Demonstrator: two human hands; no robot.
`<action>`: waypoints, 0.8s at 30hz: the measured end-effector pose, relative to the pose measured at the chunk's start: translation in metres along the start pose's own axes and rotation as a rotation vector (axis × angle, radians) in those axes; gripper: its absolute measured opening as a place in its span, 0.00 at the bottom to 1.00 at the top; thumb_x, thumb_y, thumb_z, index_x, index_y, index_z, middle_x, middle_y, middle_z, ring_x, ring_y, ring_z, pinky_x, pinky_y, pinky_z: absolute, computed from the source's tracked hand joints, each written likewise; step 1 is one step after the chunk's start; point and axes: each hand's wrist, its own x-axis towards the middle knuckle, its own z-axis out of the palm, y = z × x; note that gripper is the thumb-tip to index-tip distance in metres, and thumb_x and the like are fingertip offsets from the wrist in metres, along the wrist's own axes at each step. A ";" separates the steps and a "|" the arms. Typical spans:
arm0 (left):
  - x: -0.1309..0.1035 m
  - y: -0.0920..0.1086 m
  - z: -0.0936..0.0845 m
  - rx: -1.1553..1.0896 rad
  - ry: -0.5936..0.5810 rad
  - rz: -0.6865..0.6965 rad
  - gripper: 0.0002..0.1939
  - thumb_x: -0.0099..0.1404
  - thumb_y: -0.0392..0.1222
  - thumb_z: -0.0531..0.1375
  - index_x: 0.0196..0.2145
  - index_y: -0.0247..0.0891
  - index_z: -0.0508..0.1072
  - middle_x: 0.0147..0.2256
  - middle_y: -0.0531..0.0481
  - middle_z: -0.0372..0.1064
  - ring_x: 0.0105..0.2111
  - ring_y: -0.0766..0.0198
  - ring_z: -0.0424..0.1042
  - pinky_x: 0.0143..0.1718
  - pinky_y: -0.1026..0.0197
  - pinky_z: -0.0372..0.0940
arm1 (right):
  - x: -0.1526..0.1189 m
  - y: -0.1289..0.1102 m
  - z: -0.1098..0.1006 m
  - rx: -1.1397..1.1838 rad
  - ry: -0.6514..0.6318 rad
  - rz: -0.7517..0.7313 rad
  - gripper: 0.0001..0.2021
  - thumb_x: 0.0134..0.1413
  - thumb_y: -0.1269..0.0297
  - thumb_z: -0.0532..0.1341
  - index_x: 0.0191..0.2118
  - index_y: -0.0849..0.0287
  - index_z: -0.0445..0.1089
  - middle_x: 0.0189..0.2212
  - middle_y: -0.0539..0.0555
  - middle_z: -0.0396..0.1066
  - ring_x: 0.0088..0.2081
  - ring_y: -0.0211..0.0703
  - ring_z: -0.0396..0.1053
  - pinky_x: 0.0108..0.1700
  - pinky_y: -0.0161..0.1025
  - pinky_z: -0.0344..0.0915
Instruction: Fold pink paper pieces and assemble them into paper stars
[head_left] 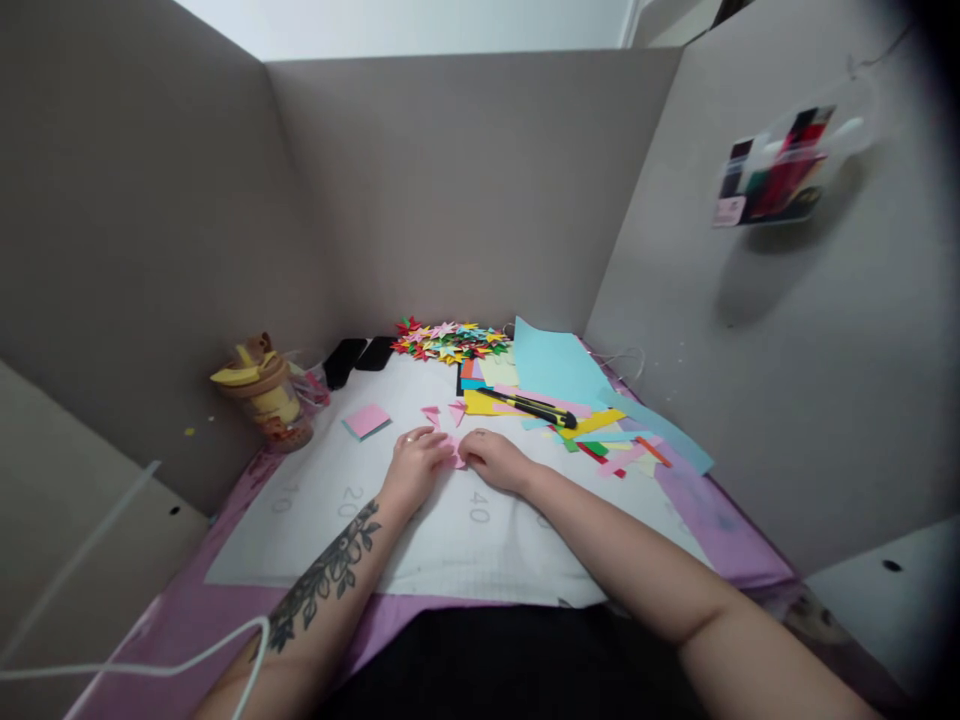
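A small piece of pink paper (452, 455) lies between my two hands on the white sheet. My left hand (418, 462), fingers bent together, holds its left side. My right hand (491, 458) pinches its right side with thumb and fingertips. Just beyond my fingers are two small folded pink pieces, one on the left (431, 414) and one on the right (457, 411). A stack of square paper with pink on top (367, 420) sits to the left of my left hand.
Many colourful paper stars (450, 341) are heaped at the back. To the right lie a black and yellow cutter (532, 407), paper strips (600, 437) and light blue sheets (559, 362). A cup (274, 400) and two black flat objects (360, 358) stand left. Grey panels surround the table.
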 end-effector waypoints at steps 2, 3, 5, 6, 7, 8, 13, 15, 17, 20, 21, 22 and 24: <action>-0.003 0.004 -0.003 0.069 -0.066 0.022 0.11 0.60 0.35 0.56 0.35 0.47 0.76 0.41 0.51 0.73 0.49 0.53 0.63 0.53 0.43 0.51 | 0.001 0.004 -0.001 0.020 0.013 0.042 0.11 0.44 0.82 0.54 0.29 0.60 0.66 0.29 0.52 0.68 0.35 0.40 0.63 0.40 0.36 0.61; -0.005 0.007 -0.004 0.084 -0.094 0.027 0.12 0.60 0.34 0.56 0.36 0.47 0.76 0.39 0.51 0.74 0.48 0.54 0.64 0.52 0.44 0.52 | 0.001 0.006 -0.001 0.025 0.018 0.060 0.11 0.44 0.82 0.54 0.29 0.60 0.66 0.29 0.52 0.68 0.35 0.40 0.64 0.40 0.36 0.61; -0.008 0.010 -0.007 0.089 -0.144 0.042 0.13 0.60 0.33 0.55 0.37 0.46 0.76 0.39 0.50 0.74 0.46 0.55 0.66 0.50 0.48 0.56 | 0.002 0.009 0.000 0.026 0.021 0.084 0.11 0.44 0.82 0.54 0.30 0.60 0.67 0.30 0.52 0.69 0.35 0.40 0.64 0.40 0.36 0.61; -0.009 0.011 -0.008 0.086 -0.165 0.047 0.14 0.60 0.32 0.54 0.38 0.45 0.76 0.39 0.49 0.74 0.44 0.56 0.67 0.48 0.51 0.58 | 0.002 0.010 0.000 0.025 0.021 0.092 0.11 0.44 0.82 0.54 0.30 0.60 0.68 0.30 0.52 0.69 0.36 0.40 0.64 0.40 0.36 0.61; -0.010 0.012 -0.009 0.083 -0.181 0.050 0.15 0.60 0.31 0.54 0.38 0.44 0.76 0.40 0.49 0.74 0.43 0.57 0.67 0.47 0.53 0.59 | 0.002 0.010 0.000 0.024 0.024 0.100 0.12 0.44 0.82 0.54 0.31 0.60 0.68 0.30 0.52 0.70 0.36 0.40 0.64 0.40 0.37 0.61; -0.010 0.013 -0.010 0.080 -0.190 0.049 0.15 0.60 0.31 0.53 0.39 0.43 0.76 0.41 0.48 0.74 0.43 0.57 0.68 0.46 0.54 0.60 | 0.003 0.010 0.000 0.026 0.029 0.105 0.12 0.44 0.82 0.54 0.31 0.60 0.69 0.30 0.52 0.70 0.36 0.40 0.64 0.41 0.37 0.61; -0.012 0.014 -0.010 0.066 -0.193 0.047 0.17 0.60 0.30 0.52 0.41 0.42 0.76 0.41 0.47 0.73 0.43 0.57 0.67 0.46 0.56 0.61 | 0.006 0.009 -0.003 0.050 -0.002 0.063 0.11 0.47 0.81 0.56 0.29 0.58 0.70 0.30 0.51 0.72 0.37 0.40 0.66 0.44 0.40 0.60; -0.012 0.016 -0.010 0.065 -0.200 0.049 0.18 0.59 0.29 0.52 0.41 0.42 0.75 0.41 0.48 0.73 0.43 0.57 0.66 0.46 0.56 0.61 | 0.007 0.010 -0.006 0.056 -0.028 0.034 0.10 0.48 0.80 0.57 0.27 0.58 0.70 0.30 0.51 0.72 0.37 0.40 0.67 0.45 0.40 0.60; -0.012 0.018 -0.010 0.073 -0.211 0.057 0.18 0.59 0.29 0.51 0.43 0.41 0.74 0.41 0.48 0.73 0.42 0.58 0.66 0.45 0.57 0.60 | 0.007 0.011 -0.008 0.065 -0.034 0.023 0.10 0.49 0.79 0.57 0.27 0.58 0.71 0.30 0.51 0.72 0.38 0.40 0.67 0.45 0.40 0.59; -0.011 0.021 -0.010 0.089 -0.218 0.074 0.17 0.60 0.29 0.52 0.43 0.41 0.74 0.40 0.47 0.72 0.42 0.58 0.66 0.44 0.57 0.60 | 0.006 0.013 -0.010 0.079 -0.025 0.042 0.08 0.49 0.77 0.58 0.27 0.59 0.71 0.32 0.52 0.72 0.39 0.40 0.67 0.46 0.40 0.59; -0.011 0.022 -0.010 0.093 -0.218 0.075 0.17 0.60 0.30 0.52 0.42 0.41 0.74 0.40 0.47 0.72 0.41 0.58 0.66 0.44 0.57 0.60 | 0.006 0.013 -0.010 0.082 -0.020 0.057 0.07 0.49 0.76 0.59 0.27 0.59 0.71 0.33 0.52 0.72 0.39 0.40 0.66 0.46 0.40 0.59; -0.011 0.022 -0.010 0.094 -0.217 0.073 0.17 0.60 0.30 0.52 0.42 0.41 0.74 0.40 0.46 0.72 0.41 0.58 0.66 0.43 0.57 0.60 | 0.006 0.014 -0.010 0.084 -0.018 0.074 0.06 0.49 0.75 0.60 0.28 0.59 0.71 0.33 0.52 0.72 0.39 0.40 0.66 0.47 0.40 0.58; -0.011 0.022 -0.009 0.089 -0.214 0.067 0.16 0.60 0.30 0.52 0.42 0.41 0.75 0.39 0.46 0.72 0.41 0.58 0.66 0.43 0.57 0.60 | 0.007 0.015 -0.008 0.087 -0.013 0.114 0.05 0.49 0.74 0.60 0.28 0.59 0.71 0.33 0.52 0.71 0.39 0.40 0.66 0.47 0.40 0.58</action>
